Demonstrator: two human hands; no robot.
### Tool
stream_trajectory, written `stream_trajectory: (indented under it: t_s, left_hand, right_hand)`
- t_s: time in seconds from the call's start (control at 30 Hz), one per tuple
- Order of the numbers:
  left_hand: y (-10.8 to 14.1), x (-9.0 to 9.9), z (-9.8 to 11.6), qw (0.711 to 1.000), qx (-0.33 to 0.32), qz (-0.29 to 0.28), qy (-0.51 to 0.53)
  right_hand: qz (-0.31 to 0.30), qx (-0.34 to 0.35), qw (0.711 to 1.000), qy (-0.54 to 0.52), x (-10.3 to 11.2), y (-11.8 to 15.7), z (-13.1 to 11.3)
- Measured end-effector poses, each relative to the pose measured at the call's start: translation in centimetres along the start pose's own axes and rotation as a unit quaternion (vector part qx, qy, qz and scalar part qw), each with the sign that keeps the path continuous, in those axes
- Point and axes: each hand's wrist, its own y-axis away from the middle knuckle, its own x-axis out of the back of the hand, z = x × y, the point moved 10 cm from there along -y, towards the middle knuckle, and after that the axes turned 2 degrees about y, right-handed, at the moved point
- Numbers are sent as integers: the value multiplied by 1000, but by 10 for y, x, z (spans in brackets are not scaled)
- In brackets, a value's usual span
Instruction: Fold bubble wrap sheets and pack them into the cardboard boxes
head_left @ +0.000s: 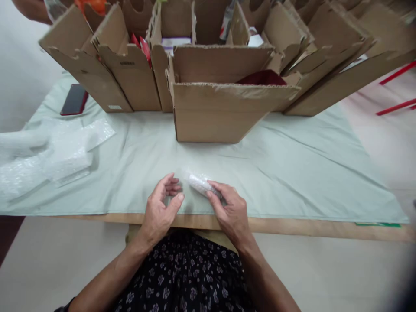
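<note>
A small roll of clear bubble wrap (199, 183) lies tilted near the front edge of the cloth-covered table (308, 173). Its right end is between the thumb and fingers of my right hand (229, 208); what is inside the roll cannot be made out. Just left of the roll is my left hand (162, 206), fingers curved and apart from the thumb, with nothing in it and a gap to the wrap.
Loose bubble wrap sheets (68, 151) are piled at the left, with a phone (74, 99) behind them. Several open cardboard bins line the back; one box (208, 117) stands forward with something dark red inside. Part of another person's arm (35, 11) shows at top left.
</note>
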Motion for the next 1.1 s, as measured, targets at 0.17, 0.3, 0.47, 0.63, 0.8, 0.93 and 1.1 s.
stream_trajectory:
  t_s: [0.17, 0.3, 0.47, 0.63, 0.8, 0.93, 1.1]
  left_hand:
    - [3, -30, -8, 979, 95, -86, 160]
    - [1, -42, -5, 968, 110, -109, 199]
    - [-2, -45, -9, 970, 120, -120, 175]
    - [-7, -43, -1, 981, 85, -128, 116]
    - [-2, -58, 18, 983, -13, -173, -61]
    - [0, -74, 52, 944, -189, -225, -151]
    - [-44, -42, 128, 889, -368, -118, -245]
  right_hand:
    - [-34, -26, 995, -89, -10, 11, -7]
    - [-55, -41, 991, -111, -13, 16, -5]
    - [-80, -35, 990, -113, -14, 16, -1]
    - [-51, -28, 989, -136, 8, 1, 3]
    - [-131, -13, 983, -132, 13, -20, -1]
    - [-149, 11, 983, -109, 15, -34, -7]
    - [-184, -11, 981, -61, 25, -45, 7]
